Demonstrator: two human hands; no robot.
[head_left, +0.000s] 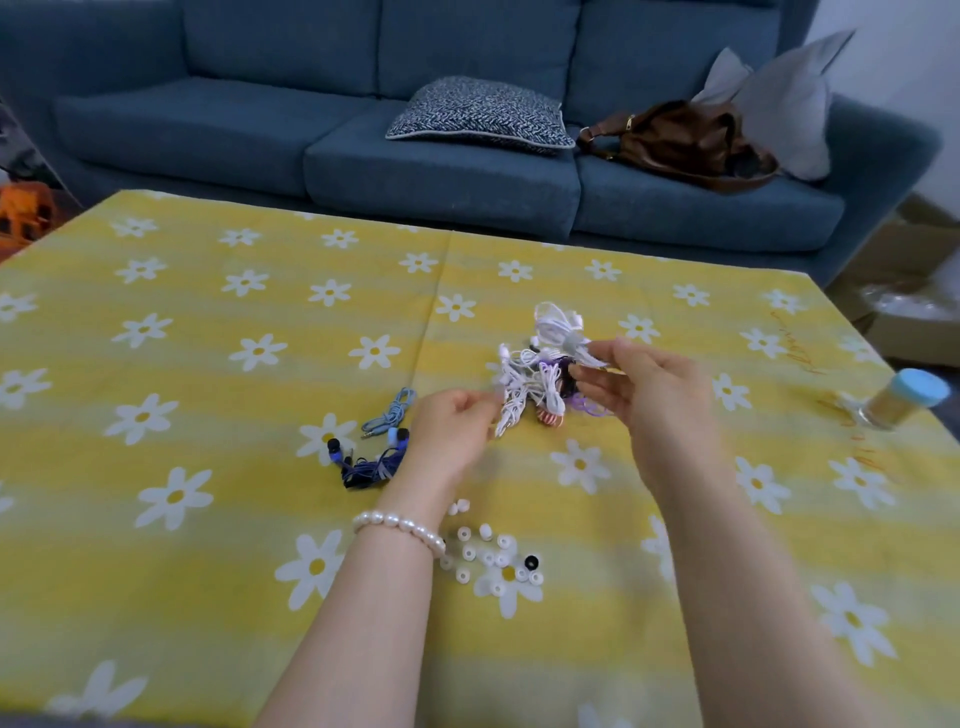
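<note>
Sorting cables: the tangle of white earphone cables (527, 382) sits mid-tabletop (208, 364), partly raised. The left hand (452, 421) pinches a hanging strand and the right hand (649, 389) grips the upper coil. Likely faults: pulling in opposite directions tightens the knots, and a swinging strand scatters the loose ear tips (488, 558) nearby.

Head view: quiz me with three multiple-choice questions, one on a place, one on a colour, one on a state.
1. Where is the bag? A sofa B table C floor
2. What colour is the bundle in the right hand? A black B white C orange
3. The jar is: A upright B lidless C on its side
A: it rests on the sofa's seat. B: its cords are white. C: its lid points sideways.
</note>
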